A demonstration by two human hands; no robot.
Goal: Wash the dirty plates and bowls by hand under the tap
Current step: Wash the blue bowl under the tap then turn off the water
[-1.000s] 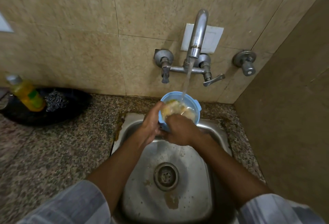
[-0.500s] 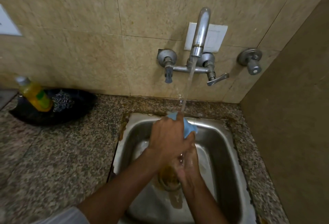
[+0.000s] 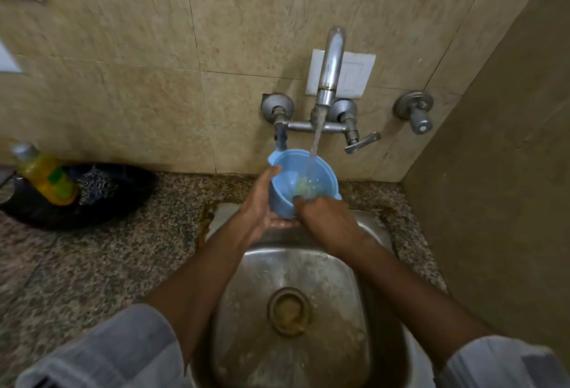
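Note:
A light blue plastic bowl (image 3: 287, 179) is held upright under the running tap (image 3: 330, 69), above the back of the steel sink (image 3: 379, 233). Water falls into it onto a yellowish residue. My left hand (image 3: 259, 205) cups the bowl's left side and base. My right hand (image 3: 324, 221) is at the bowl's near rim with its fingers reaching inside; whether they grip is hidden.
A yellow soap bottle (image 3: 46, 176) and a steel scrubber (image 3: 95, 185) lie in a black dish (image 3: 123, 199) on the granite counter at left. A wall stands close on the right. Brownish water sits at the sink drain (image 3: 288, 310).
The bowl was tipped down over the sink half a second ago, spilling dirty water; it is now raised upright under the stream again with less residue inside.

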